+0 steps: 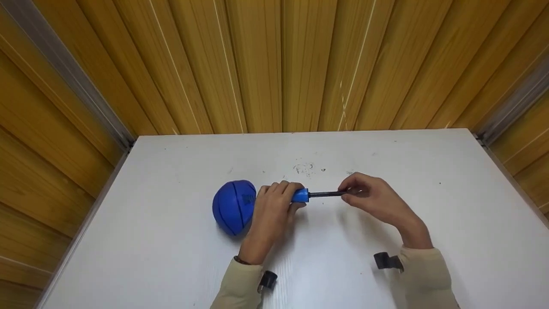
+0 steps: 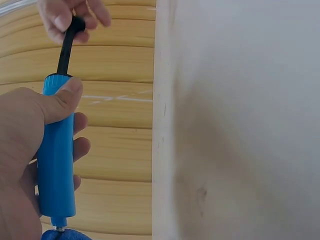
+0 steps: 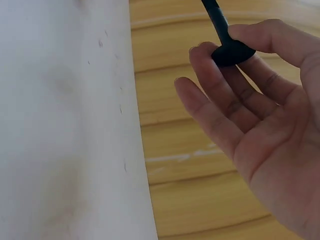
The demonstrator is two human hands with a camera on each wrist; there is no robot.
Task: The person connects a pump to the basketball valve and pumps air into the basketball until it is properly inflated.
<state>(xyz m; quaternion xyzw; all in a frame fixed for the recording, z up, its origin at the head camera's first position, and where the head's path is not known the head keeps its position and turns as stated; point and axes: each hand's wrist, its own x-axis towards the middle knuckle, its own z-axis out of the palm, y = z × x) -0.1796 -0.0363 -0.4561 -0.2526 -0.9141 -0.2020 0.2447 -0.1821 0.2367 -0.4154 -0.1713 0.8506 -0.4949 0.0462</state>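
Observation:
A blue hand pump (image 2: 56, 165) lies level across the head view, its nozzle end meeting a blue ball (image 1: 231, 208) at the left. My left hand (image 1: 274, 204) grips the pump's barrel, thumb along the top near the collar. The black plunger rod (image 1: 324, 194) sticks out to the right, drawn partway from the barrel. At its far end, my right hand (image 1: 371, 195) pinches the black knob handle (image 3: 233, 53) between thumb and fingers. The ball looks partly caved in, with a dark printed mark on the side near the pump.
Beneath the hands is a white table (image 1: 150, 240) with dark scuffs near its middle. Yellow wood-patterned panels (image 1: 257, 64) rise behind its far edge and along both sides. Each sleeve carries a small black wrist camera (image 1: 269, 280).

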